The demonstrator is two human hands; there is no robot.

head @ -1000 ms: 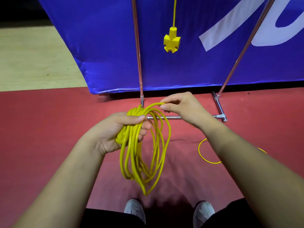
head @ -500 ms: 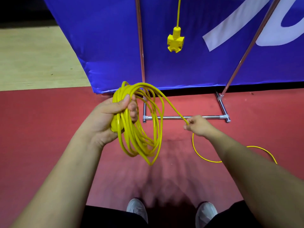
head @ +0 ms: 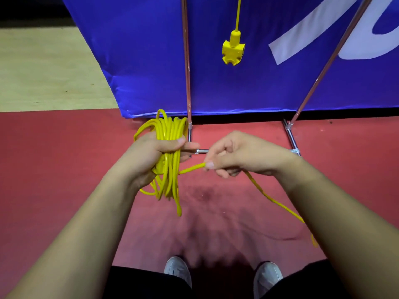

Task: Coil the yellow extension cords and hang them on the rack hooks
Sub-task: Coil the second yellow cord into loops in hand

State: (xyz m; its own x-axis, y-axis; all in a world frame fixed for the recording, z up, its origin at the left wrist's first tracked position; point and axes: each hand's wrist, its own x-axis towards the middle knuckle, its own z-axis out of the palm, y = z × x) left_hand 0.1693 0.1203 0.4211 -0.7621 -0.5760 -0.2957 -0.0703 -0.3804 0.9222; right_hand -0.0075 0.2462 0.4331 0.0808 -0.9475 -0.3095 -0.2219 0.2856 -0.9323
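Cord (head: 170, 134) and rack (head: 187, 72) stand before a blue banner (head: 140, 61) that fills the view from 10 to 2 o'clock, with red floor (head: 54, 169) below it. The rack's poles rise out of sight, so no hooks show. A socket (head: 233, 50) of another cord hangs at 12 o'clock.

The coil (head: 172, 182) sits just at 9 o'clock of centre. The left hand (head: 151, 152) grips its waist, fingers curled round the bundle and thumb laid across the front. Its loops hang uneven toward 6 o'clock.

At 3 o'clock of centre the right hand (head: 244, 154) pinches the tail (head: 269, 197) between thumb and forefinger, with the other fingers curled under. A short run goes from the pinch to the coil. The rest trails to 4 o'clock and passes behind the forearm, so its length cannot be told.

The step looks like laying in the next turn. To do it well:
- Keep the left grip firm so the loops do not spill.
- Let the tail slide through a light pinch.
- Roll the tail between the fingertips to shed twist.
- Match each new loop to the longest one.
- Leave enough tail to bind the waist before hanging.
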